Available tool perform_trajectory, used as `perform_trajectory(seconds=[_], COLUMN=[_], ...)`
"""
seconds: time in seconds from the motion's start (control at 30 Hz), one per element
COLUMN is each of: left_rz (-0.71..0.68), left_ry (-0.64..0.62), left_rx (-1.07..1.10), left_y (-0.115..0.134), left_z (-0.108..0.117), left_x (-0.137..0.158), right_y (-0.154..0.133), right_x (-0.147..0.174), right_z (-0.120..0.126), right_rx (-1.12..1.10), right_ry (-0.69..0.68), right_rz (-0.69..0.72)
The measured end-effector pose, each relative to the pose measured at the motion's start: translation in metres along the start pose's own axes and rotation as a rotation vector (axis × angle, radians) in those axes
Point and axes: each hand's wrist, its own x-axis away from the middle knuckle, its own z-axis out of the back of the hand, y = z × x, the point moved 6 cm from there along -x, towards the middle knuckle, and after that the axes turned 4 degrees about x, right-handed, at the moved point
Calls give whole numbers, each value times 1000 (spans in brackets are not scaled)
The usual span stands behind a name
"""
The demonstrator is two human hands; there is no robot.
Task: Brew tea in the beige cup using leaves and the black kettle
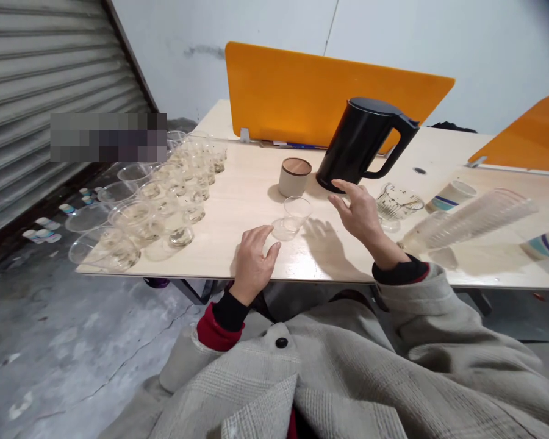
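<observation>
Our left hand (pixel 255 259) is nearest, fingers curved and released, just beside the clear cup (pixel 293 217); can't tell if they touch. Our right hand (pixel 357 212) is farther out, fingers spread, holding nothing. We see the cup upright on the bench (pixel 242 207) between both, long axis vertical, mouth up. Beyond: lidded canister (pixel 294 180), black kettle (pixel 357 143)

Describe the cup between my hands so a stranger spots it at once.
Find the tall black kettle, then the wood-lidded canister to its left. Just in front of that canister, near the left hand, is a clear plastic cup. Unlike the crowded cups farther left, it stands alone.
</observation>
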Motion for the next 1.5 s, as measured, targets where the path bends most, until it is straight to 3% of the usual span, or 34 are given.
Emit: perform_trajectory(seconds=[0.13,0.37,0.5,0.6,0.73,0.83,1.0,1.1,1.2,1.3,1.5], left_rz=[-6,10,26,22,10,3,12,26,2,-39,3], left_ry=[-5,-40,-71,-76,-69,-59,-16,10,-14,-96,-287], left_rx=[-13,-19,-20,-28,-39,-39,18,78,120,158,272], left_y=[0,1,2,2,2,2,2,5,12,19,19], left_z=[-1,-2,-4,-4,-5,-4,2,6,6,1,-6], left_x=[0,0,0,0,0,0,0,2,4,5,4], right_y=[9,-7,-11,-5,14,26,21,1,-28,-57,-85], right_x=[-35,-98,-111,-112,-110,-106,-68,-24,20,53,81], right_z=[-23,-79,-105,-110,-101,-80,-5,48,78,75,26], right_rx=[-37,-65,-118,-139,-101,-55,17,-7,-67,-136,-239], right_ry=[-77,-227,-274,-244,-168,-89,63,139,145,39,-153], right_rz=[-47,-16,-43,-74,-140,-157,-119,-99,-38,36,61])
